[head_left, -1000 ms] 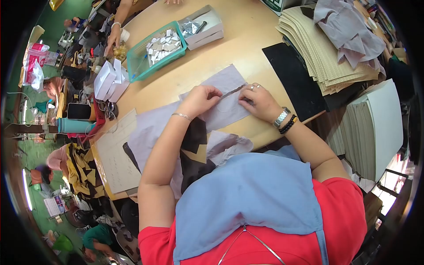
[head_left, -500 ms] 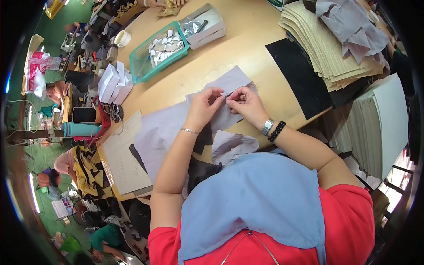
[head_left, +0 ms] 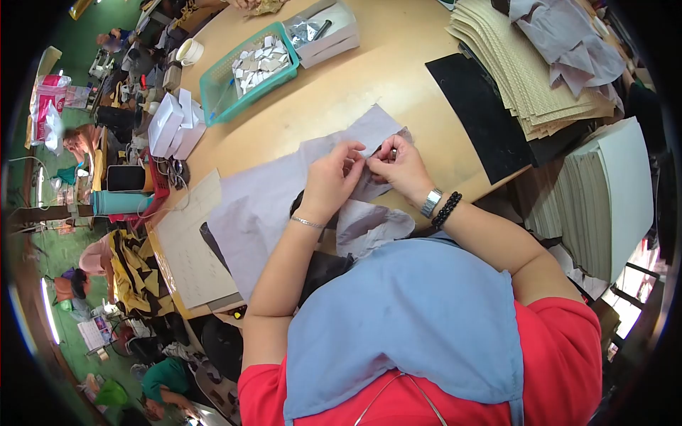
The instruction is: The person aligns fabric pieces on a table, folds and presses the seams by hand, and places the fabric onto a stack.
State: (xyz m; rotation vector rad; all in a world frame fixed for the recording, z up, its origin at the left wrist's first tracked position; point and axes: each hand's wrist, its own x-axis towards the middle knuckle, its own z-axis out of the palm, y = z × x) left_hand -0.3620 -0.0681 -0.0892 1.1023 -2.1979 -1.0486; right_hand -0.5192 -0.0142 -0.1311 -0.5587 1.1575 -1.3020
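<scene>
My left hand (head_left: 332, 179) and my right hand (head_left: 401, 170) meet fingertip to fingertip over a greyish-lilac fabric sheet (head_left: 259, 202). Both are closed in a pinch. What sits between the fingertips is too small and hidden to make out. A dark edge shows on the sheet beside my right hand. Below the hands, a crumpled lilac piece (head_left: 373, 226) lies against the blue apron (head_left: 405, 319). Dark material shows partly under my left forearm.
Ahead on the wooden table (head_left: 348, 92) stands a green basket (head_left: 213, 106) of small white pieces, beside a white box (head_left: 337, 42). A black sheet (head_left: 479, 117) and stacked cream sheets (head_left: 529, 92) lie at right. A paper board (head_left: 195, 248) lies at left.
My left hand has shifted slightly, its fingers still close to my right fingertips. The crumpled lilac piece sits a little differently below them. The whole view has moved slightly.
</scene>
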